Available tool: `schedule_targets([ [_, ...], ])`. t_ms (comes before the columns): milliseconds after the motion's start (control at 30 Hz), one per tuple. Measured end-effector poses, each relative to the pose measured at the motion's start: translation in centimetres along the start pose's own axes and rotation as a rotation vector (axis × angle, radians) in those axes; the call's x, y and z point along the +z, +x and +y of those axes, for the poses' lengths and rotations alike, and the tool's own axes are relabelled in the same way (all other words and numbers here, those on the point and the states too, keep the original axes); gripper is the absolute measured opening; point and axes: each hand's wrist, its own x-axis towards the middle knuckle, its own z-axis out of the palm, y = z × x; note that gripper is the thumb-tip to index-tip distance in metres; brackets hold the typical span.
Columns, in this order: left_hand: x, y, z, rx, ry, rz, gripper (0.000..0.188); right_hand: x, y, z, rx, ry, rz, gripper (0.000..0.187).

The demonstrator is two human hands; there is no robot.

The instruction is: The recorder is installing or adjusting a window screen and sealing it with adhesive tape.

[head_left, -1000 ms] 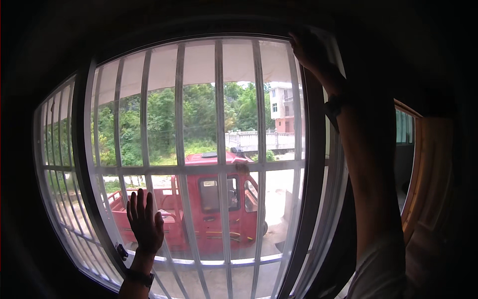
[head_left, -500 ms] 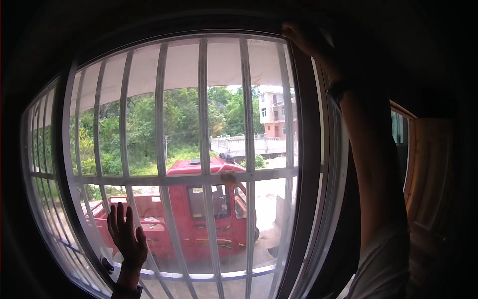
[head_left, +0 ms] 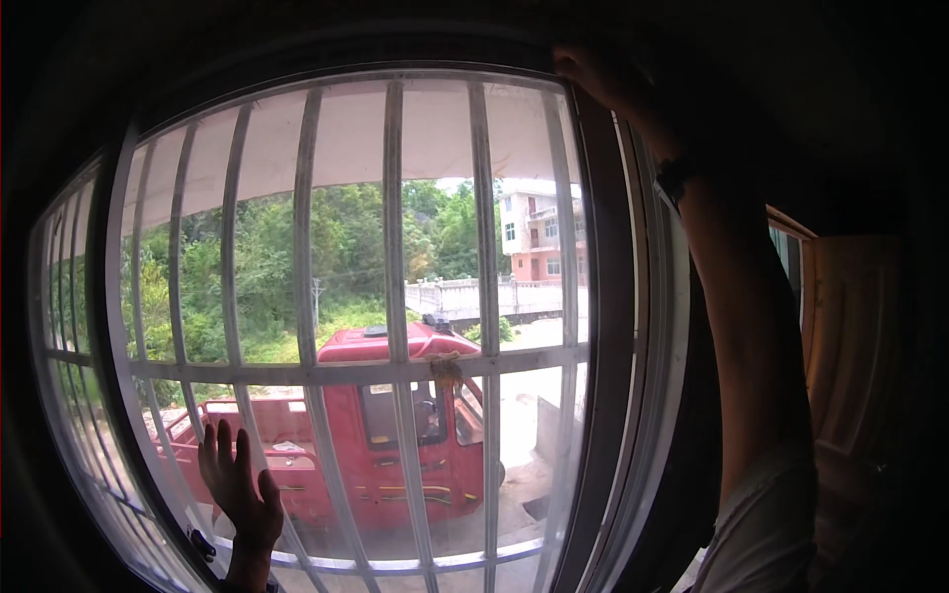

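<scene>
Before the lower left of a glass window pane [head_left: 267, 326], my left hand [head_left: 242, 489] is raised with its fingers stretched and the thumb apart. It holds nothing; whether the palm touches the glass I cannot tell. A small dark window latch [head_left: 202, 543] sits on the frame beside that wrist. My right arm reaches high, and my right hand [head_left: 593, 77] is at the upper right corner of the dark window frame [head_left: 601, 198]. Its fingers look curled in, but deep shadow hides them and anything in them. A dark band [head_left: 670, 183] circles the right wrist.
Metal bars [head_left: 395, 227] stand outside the glass, with a brownish clump [head_left: 445, 369] on the crossbar. Beyond them are a red cargo tricycle [head_left: 395, 425], trees, a pale balustrade and a building [head_left: 544, 237]. A wooden door [head_left: 855, 336] stands at the right.
The view has shifted slightly, so the bars and tricycle sit a little more to the left and lower. My left hand shows slightly lower and further left; my right hand stays at the corner.
</scene>
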Motion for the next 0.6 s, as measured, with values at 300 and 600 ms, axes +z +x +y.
schedule_targets([
  [300,0.8,-0.4,-0.3,-0.02,0.002,0.013,0.06,-2.7,-0.2,-2.3,0.154,0.067,-0.013,0.013],
  [600,1.5,0.0,0.1,0.003,-0.018,0.007,0.055,-4.4,-0.3,-2.3,0.069,-0.021,0.226,0.013],
])
